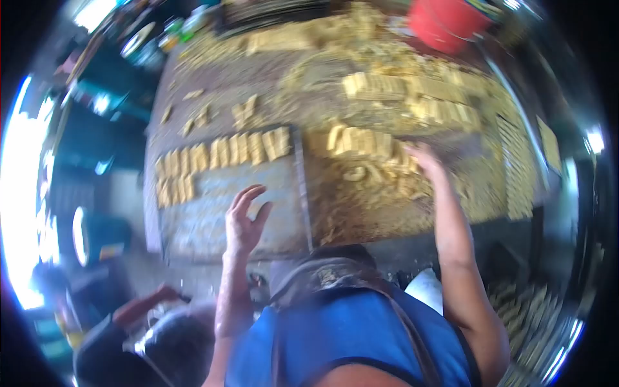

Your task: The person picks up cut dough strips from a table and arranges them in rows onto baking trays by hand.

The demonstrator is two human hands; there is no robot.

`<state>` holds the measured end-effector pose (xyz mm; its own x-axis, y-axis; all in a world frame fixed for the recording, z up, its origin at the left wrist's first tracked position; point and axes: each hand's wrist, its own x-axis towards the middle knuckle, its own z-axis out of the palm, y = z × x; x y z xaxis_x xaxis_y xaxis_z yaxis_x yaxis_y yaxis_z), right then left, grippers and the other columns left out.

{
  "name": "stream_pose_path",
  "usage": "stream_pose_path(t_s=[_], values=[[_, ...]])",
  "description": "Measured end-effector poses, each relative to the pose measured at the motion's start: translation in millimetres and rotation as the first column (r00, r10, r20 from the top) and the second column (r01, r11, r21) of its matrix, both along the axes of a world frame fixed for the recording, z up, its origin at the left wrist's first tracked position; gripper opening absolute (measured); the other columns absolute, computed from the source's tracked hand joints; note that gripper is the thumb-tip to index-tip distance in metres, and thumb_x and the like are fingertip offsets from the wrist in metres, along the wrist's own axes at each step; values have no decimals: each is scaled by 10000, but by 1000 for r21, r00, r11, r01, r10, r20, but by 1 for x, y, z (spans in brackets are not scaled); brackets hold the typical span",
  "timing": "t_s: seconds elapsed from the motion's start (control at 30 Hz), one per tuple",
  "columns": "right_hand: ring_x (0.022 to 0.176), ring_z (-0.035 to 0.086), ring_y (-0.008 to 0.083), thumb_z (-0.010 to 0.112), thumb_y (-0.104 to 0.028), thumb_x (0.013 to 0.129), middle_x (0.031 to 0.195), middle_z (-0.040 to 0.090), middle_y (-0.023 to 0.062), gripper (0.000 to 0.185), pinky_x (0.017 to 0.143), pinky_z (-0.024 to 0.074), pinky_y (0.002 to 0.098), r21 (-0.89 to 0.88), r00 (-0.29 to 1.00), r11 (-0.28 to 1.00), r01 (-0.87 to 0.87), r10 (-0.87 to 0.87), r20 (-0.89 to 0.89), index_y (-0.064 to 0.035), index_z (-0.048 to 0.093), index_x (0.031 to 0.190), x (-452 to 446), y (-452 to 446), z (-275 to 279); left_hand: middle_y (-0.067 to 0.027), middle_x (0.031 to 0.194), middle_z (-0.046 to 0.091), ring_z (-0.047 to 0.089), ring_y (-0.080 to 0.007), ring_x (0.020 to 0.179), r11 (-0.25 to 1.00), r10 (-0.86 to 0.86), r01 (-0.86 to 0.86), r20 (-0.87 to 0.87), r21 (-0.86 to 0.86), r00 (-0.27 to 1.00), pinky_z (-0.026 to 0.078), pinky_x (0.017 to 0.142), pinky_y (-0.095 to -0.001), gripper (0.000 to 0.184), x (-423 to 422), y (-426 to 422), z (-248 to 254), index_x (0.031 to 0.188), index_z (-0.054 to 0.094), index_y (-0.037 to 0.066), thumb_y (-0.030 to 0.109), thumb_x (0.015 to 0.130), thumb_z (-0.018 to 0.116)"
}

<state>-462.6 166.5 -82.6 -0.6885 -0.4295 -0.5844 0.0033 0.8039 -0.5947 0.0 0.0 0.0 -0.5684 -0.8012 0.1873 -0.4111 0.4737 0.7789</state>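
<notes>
My left hand [245, 218] hovers over the dark metal tray [251, 213], thumb and fingers apart, holding nothing. A full row of yellow dough-like sticks [222, 151] lies along the tray's far edge, and a short second row [175, 191] sits at its left side. My right hand [423, 158] is at the right end of another row of sticks [361, 142] on the table. Its fingers reach among the end pieces, but blur hides whether they grip any. Loose yellow scraps [367, 174] lie just in front of that row.
More rows of sticks [377, 87] lie farther back on the crumb-strewn table [277, 77]. A red bucket [445, 26] stands at the back right. A few loose pieces [245, 111] lie beyond the tray. At the lower left, another person's arm [145, 304] shows.
</notes>
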Motion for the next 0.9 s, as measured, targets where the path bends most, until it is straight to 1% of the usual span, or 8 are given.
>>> stream_pose_path(t_s=[0.07, 0.13, 0.3, 0.43, 0.67, 0.77, 0.87, 0.9], values=[[1348, 446, 303, 716, -356, 890, 1464, 446, 246, 806, 1041, 419, 411, -162, 990, 986, 34, -11, 142, 42, 336, 1479, 2, 20, -15, -142, 1148, 685, 667, -290, 1058, 993, 121, -121, 47, -9, 992, 522, 911, -365, 314, 26, 34, 22, 1115, 695, 46, 60, 807, 752], [1216, 548, 272, 721, -288, 889, 1385, 533, 202, 745, 952, 462, 391, -319, 999, 947, 34, -27, 27, 31, 370, 1464, -63, 20, -4, -142, 1131, 690, 680, -257, 1027, 972, 228, -218, -129, 92, 965, 527, 895, -350, 321, 7, 31, -33, 1117, 696, 42, 53, 802, 754], [1067, 623, 261, 722, -220, 870, 1304, 576, 168, 646, 839, 522, 344, -323, 999, 945, 49, -40, 32, -3, 448, 1412, -65, 32, -34, -122, 1099, 701, 688, -235, 992, 927, 369, -367, -20, 71, 929, 535, 865, -337, 332, 65, 26, -12, 1130, 693, 48, 51, 804, 753], [1001, 642, 231, 733, -188, 838, 1221, 610, 162, 595, 797, 580, 364, -549, 995, 830, 96, -78, 55, -26, 496, 1360, 34, -43, 62, -121, 1061, 705, 688, -227, 958, 914, 406, -405, -62, 32, 912, 534, 842, -342, 345, 87, 2, -10, 1150, 693, 80, 61, 811, 754], [1006, 654, 274, 735, -178, 823, 1191, 599, 212, 558, 787, 604, 402, -576, 713, 668, -471, 673, 198, -31, 513, 1313, 287, -221, 64, -134, 1064, 701, 693, -251, 959, 947, 319, -320, 14, 14, 948, 537, 816, -365, 346, 130, -87, -25, 1147, 687, 78, 113, 811, 761], [839, 684, 229, 710, -143, 839, 1070, 650, 176, 402, 736, 606, 375, -559, 687, 649, -516, 703, 183, -31, 572, 1200, 385, -274, 46, -115, 1075, 697, 679, -266, 972, 974, 226, -224, 80, -32, 971, 519, 841, -392, 333, 153, -130, -35, 1118, 701, 103, 143, 794, 770], [885, 682, 208, 680, -302, 908, 1047, 667, 171, 493, 693, 590, 321, -123, 493, 497, -859, 738, -461, 2, 524, 1262, 432, -302, 9, -52, 1085, 687, 609, -258, 1055, 979, 116, -74, 221, -190, 968, 426, 938, -416, 337, 174, -153, -43, 1081, 714, 166, 199, 755, 791], [885, 682, 208, 680, -302, 908, 1047, 667, 171, 493, 693, 590, 321, -103, 500, 515, -851, 736, -456, 2, 524, 1262, 438, -302, 10, -30, 1125, 677, 588, -241, 1093, 975, 77, -17, 263, -221, 962, 395, 966, -421, 346, 178, -156, -45, 1096, 711, 174, 209, 762, 795]])
